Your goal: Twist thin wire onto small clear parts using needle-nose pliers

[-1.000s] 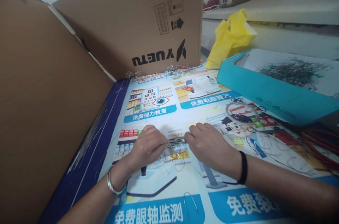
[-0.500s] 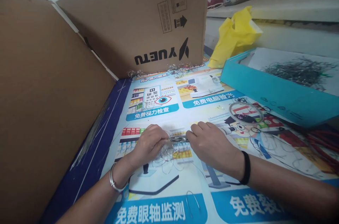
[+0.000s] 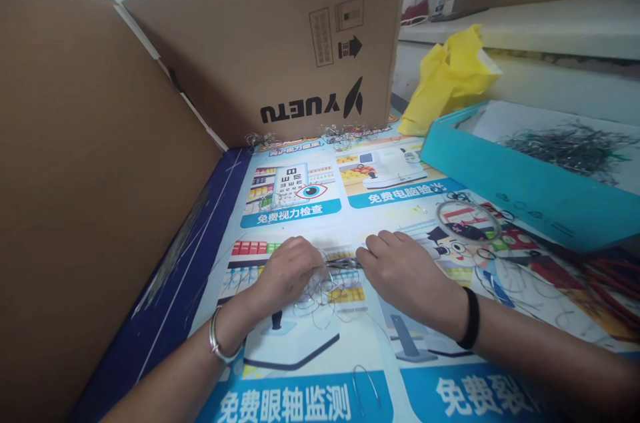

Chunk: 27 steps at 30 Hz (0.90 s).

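Work surface was covered by a printed sheet point(image 3: 350, 226), with a dark blue strip point(image 3: 231, 173) along its left side. Cardboard panels point(image 3: 240, 43) stood at left and far side; wire scraps point(image 3: 340, 136) lay along the far panel's foot. On the right sat a teal box point(image 3: 500, 173), a yellow bag point(image 3: 445, 86) behind it. Red cables point(image 3: 613, 283) and a wire ring point(image 3: 439, 216) lay nearer. One bent wire point(image 3: 355, 383) lay in front.

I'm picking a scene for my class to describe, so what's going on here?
A person's left hand and right hand grip opposite ends of a wiry bundle over a printed sheet. Loose wiry loops show beside it. To the right, a blue box holds a heap of dark strands.
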Available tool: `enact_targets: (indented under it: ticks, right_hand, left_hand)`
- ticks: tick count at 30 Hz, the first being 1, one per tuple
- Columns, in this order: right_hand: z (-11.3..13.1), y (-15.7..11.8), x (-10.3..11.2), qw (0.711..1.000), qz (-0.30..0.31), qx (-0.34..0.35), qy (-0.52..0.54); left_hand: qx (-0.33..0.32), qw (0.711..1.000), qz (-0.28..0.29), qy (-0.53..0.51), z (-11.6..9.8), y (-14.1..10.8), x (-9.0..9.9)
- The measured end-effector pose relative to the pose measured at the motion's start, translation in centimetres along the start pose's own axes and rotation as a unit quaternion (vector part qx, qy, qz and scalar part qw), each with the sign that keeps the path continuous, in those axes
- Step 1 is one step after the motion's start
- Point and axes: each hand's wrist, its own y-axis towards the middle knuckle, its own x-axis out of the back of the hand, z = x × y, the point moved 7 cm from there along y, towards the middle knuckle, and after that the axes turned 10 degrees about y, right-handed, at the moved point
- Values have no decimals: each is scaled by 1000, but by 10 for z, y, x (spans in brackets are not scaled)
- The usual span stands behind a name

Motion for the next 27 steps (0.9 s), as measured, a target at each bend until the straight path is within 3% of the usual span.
enact_targets:
  ticks: [9, 27]
  right_hand:
    - [8, -2, 9, 999, -26, 23, -26]
    - [3, -4, 6, 999, 23, 10, 42]
  left_hand:
    - [-36, 999, -5, -2, -8, 3, 3]
    - [-93, 996, 5, -7, -19, 4, 4]
